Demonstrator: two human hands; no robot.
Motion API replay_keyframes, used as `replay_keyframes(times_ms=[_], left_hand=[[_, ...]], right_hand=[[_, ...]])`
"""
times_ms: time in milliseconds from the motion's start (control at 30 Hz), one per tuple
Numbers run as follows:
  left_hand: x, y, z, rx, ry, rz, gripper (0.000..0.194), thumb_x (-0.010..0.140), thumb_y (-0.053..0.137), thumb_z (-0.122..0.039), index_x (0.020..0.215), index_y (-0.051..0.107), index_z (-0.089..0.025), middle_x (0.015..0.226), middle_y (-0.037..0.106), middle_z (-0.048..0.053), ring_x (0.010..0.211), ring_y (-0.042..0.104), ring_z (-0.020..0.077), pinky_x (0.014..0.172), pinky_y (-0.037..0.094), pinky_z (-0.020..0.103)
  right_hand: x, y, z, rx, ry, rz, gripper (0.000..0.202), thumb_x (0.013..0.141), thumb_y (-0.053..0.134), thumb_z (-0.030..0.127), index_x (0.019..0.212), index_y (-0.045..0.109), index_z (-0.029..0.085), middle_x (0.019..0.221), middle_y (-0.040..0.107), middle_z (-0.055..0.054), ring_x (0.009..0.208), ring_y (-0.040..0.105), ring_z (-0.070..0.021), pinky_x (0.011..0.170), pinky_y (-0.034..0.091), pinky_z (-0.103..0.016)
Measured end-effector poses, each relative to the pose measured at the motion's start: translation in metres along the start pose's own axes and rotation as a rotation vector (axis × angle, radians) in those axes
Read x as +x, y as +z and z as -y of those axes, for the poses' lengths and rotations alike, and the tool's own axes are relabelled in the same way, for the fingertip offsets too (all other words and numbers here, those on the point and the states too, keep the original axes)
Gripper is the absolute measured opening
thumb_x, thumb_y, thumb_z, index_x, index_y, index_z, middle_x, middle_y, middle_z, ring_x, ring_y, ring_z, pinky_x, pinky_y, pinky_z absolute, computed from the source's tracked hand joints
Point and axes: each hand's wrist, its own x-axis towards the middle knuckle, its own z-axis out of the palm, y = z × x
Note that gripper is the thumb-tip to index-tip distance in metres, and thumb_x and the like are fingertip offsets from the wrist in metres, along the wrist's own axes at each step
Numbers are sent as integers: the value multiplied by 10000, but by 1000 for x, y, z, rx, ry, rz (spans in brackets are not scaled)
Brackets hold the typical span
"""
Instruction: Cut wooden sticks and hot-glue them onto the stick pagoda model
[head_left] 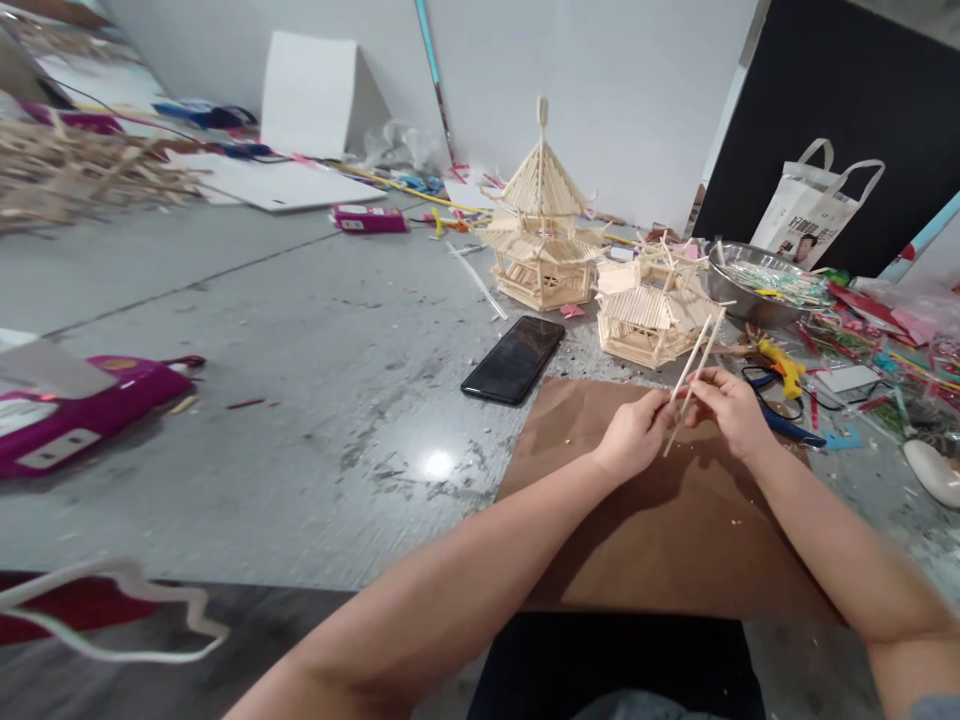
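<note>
Two thin pale wooden sticks [694,358] slant up and away between my hands, close together, above a brown sheet. My left hand [636,436] is closed in a pinch on the lower end of the left stick. With thumb and fingers pressed together, my right hand [729,408] grips the other stick, whose lower end reaches past the left fingertips. Just beyond the hands stands a low, partly roofed wooden stick model [637,312]. Behind it to the left rises a pagoda model [544,240] with a pointed roof. Some fingertips are hidden behind the sticks.
A black phone [514,360] lies left of the brown sheet [577,520]. Right of my hands are yellow-and-blue tools [784,370], a metal bowl [739,300] of small pieces, and plastic scraps. Purple power strips [97,415] and a stick pile [82,175] are on the left.
</note>
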Motion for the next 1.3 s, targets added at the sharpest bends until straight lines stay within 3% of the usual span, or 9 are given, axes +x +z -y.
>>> replay_keyframes(times_ms=[133,367,533,633,733,867,967,1133,1300], left_hand=[[1,1,4,-11,-30,33,253,863,389,-342,776,547,-165,633,568,2,567,510,114,563,385,220],[-2,2,-1,-56,-62,108,250,840,430,-352,741,548,-155,637,555,-4,563,469,99,547,357,204],[-2,-7,-9,85,-100,79,320,872,373,-370,671,520,-169,542,475,-26,517,429,97,521,324,204],[5,-24,-18,240,-87,-17,322,873,371,-340,661,540,-167,581,508,-13,564,447,103,546,324,203],[22,-54,-32,339,-102,-124,324,866,383,-337,743,623,-158,629,564,7,596,470,114,558,339,207],[55,-101,-54,446,-106,-243,323,848,418,-280,1008,673,-163,714,648,35,653,553,141,632,403,231],[81,-124,-65,638,-167,-288,363,831,436,-242,1127,642,-209,831,698,62,773,619,192,726,441,287],[115,-136,-71,893,-189,-178,334,831,423,-229,1037,684,-199,1010,698,90,946,621,245,801,451,328],[131,-138,-74,1019,-269,-190,319,827,411,-281,955,697,-221,949,705,74,911,628,246,749,459,323]], right_hand=[[0,5,-12,-6,-46,1,309,635,697,418,770,564,173,696,663,17,418,532,-68,446,445,-229],[-4,6,-14,-71,-27,44,321,615,701,423,737,559,162,513,574,56,401,488,-72,425,408,-219],[2,-2,-2,-38,-67,9,306,647,675,419,781,561,170,631,632,23,444,510,-74,461,418,-228],[10,-19,15,-59,-185,-100,272,683,644,405,814,567,179,670,636,13,518,537,-87,504,433,-227],[23,-41,35,-165,-320,-168,247,722,618,393,850,579,186,682,611,19,577,558,-95,580,465,-246],[46,-62,51,-253,-324,-168,280,724,606,412,886,581,185,693,576,28,541,554,-96,565,467,-262],[60,-69,53,-291,-307,-147,285,731,595,405,909,586,182,691,565,30,535,548,-93,577,463,-267],[73,-70,59,-395,-312,-142,258,754,565,383,902,585,172,712,586,3,554,537,-105,559,451,-268],[94,-68,74,-522,-354,-190,186,789,511,345,861,568,183,613,528,28,508,498,-103,536,418,-260]])
